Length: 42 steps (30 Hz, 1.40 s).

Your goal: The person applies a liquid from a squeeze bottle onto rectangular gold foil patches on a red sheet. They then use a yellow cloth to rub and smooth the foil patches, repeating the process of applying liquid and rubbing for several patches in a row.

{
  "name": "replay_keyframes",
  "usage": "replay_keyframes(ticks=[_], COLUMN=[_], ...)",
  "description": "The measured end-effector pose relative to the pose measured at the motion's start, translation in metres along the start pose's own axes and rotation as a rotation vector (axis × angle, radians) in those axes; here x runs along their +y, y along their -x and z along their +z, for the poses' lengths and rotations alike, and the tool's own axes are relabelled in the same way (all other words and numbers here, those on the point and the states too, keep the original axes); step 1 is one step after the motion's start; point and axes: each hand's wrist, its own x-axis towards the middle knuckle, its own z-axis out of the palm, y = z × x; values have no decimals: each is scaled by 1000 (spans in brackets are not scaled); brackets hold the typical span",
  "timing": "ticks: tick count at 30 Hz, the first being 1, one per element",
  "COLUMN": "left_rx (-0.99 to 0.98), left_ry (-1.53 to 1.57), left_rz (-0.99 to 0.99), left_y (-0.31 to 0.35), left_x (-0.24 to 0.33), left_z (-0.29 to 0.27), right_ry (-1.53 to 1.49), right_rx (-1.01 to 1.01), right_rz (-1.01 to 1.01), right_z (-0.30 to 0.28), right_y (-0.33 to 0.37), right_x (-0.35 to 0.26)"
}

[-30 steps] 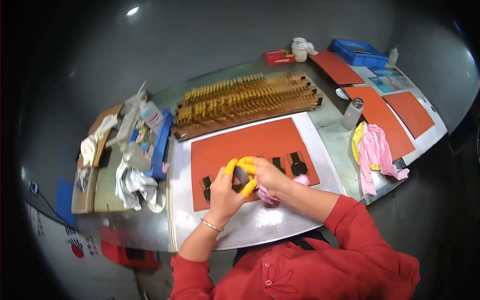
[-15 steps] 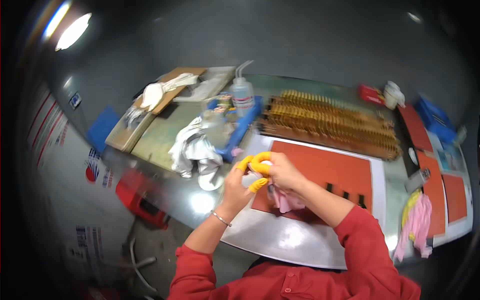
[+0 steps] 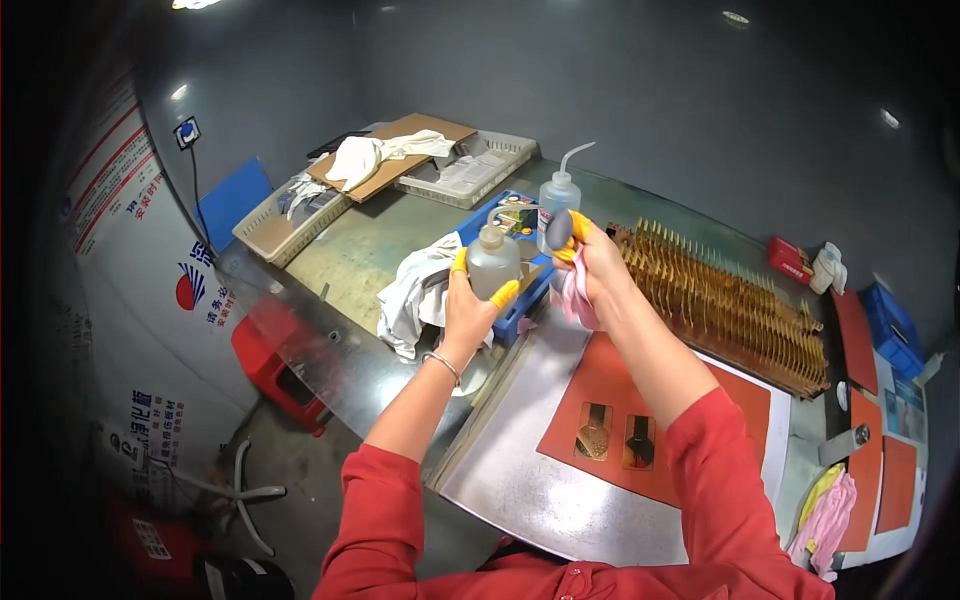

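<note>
Left hand (image 3: 474,313) has thumb and fingers around a squeeze bottle (image 3: 493,268), upright, long axis vertical, spout bending right, at the blue tray's (image 3: 512,322) near end. Right hand (image 3: 603,266) pinches a dark oval disc (image 3: 560,231) plus pink cloth (image 3: 574,292). White rag (image 3: 408,305) crowds the left, another bottle (image 3: 560,193) behind.

The left hand (image 3: 468,318) is gripping a translucent wash bottle (image 3: 493,266); a white cloth (image 3: 405,303) is lying left of that grip. The right hand (image 3: 603,264) is holding a dark oval piece (image 3: 559,231) and a pink cloth (image 3: 573,292). A rack of gold-coloured plates (image 3: 722,310) is standing right of its grip.
</note>
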Motion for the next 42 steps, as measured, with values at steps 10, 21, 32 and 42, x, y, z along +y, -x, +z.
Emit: replay_keyframes(ticks=[10, 21, 32, 42], left_rx=[-2, 26, -81, -166], left_ry=[65, 150, 48, 287], left_rz=[-110, -152, -131, 217], left_y=[-12, -13, -16, 79], left_x=[-10, -12, -40, 43], left_z=[5, 3, 0, 31], right_ry=[20, -12, 242, 804], right_rx=[-32, 31, 208, 635], right_rz=[4, 14, -40, 35], right_z=[7, 19, 14, -45], right_y=[-22, -20, 62, 262], right_x=[5, 6, -76, -104])
